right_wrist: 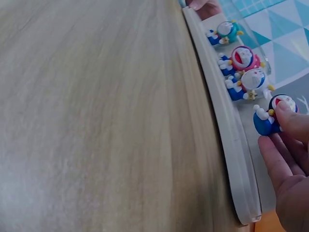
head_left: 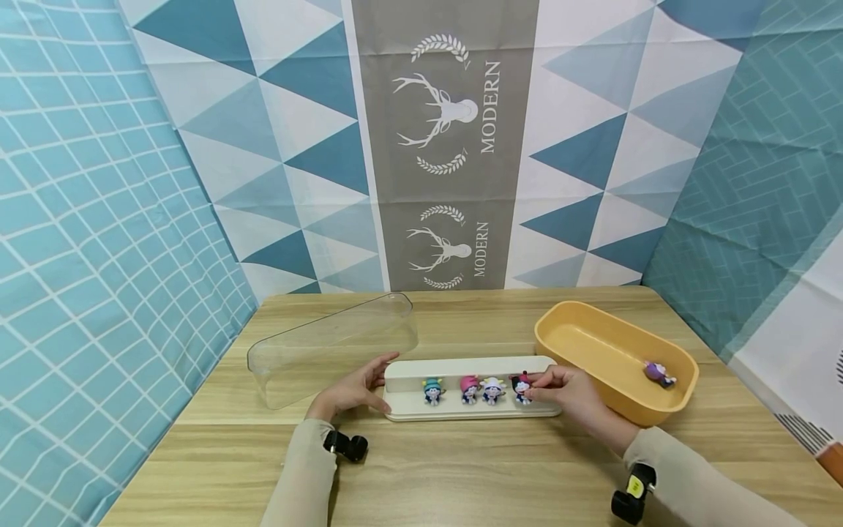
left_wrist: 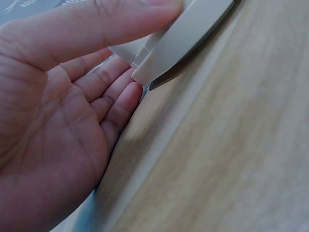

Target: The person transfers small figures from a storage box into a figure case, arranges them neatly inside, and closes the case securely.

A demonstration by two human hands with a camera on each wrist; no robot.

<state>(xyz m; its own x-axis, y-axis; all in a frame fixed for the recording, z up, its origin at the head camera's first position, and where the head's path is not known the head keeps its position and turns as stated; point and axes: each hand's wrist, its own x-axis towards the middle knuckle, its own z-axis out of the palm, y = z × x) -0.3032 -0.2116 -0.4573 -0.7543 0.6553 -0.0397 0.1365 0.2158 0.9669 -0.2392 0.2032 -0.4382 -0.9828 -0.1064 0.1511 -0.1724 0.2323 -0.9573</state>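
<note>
A long white base (head_left: 461, 368) lies across the wooden table with several small blue cartoon figures standing in a row on it. From left to right they wear a teal hat (head_left: 432, 390), a pink hat (head_left: 468, 389), a white hat (head_left: 492, 389) and a dark red hat (head_left: 521, 388). My right hand (head_left: 536, 382) pinches the dark-red-hatted figure (right_wrist: 270, 118) at the row's right end. My left hand (head_left: 378, 373) holds the base's left end (left_wrist: 183, 38), thumb on top and fingers (left_wrist: 116, 104) under its corner.
A clear plastic cover (head_left: 332, 348) lies on its side behind and left of the base. A yellow tub (head_left: 560, 329) at the right holds one purple figure (head_left: 658, 375). Patterned cloth walls close in the table's back and sides.
</note>
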